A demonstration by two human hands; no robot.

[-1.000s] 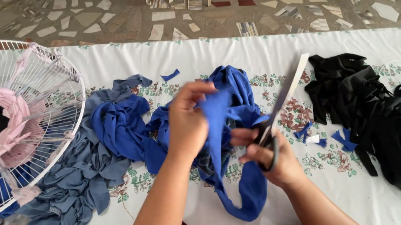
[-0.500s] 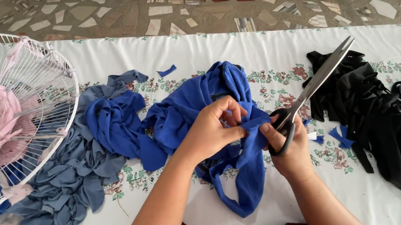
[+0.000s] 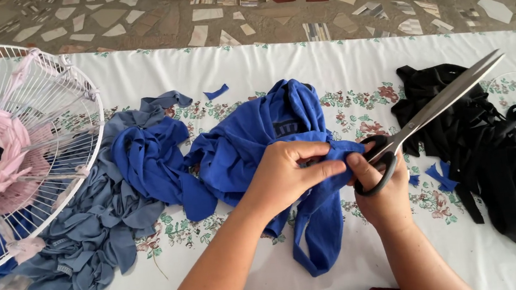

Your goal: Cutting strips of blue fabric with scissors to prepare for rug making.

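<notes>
Head view: grey rags (image 3: 89, 239) and black cloth (image 3: 502, 157) flank blue fabric (image 3: 258, 145).

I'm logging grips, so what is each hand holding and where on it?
The left hand pinches a fold of the bright blue cloth; the right hand holds the black-handled metal scissors by the handle loops.

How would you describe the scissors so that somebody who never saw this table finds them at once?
Start at the white flowered tablecloth and find the black cloth pile on its right side. Just left of it, the right hand holds the scissors. They are the only metal tool there: long silver blades, shut, pointing up and right over the black cloth, with black handles.
</notes>
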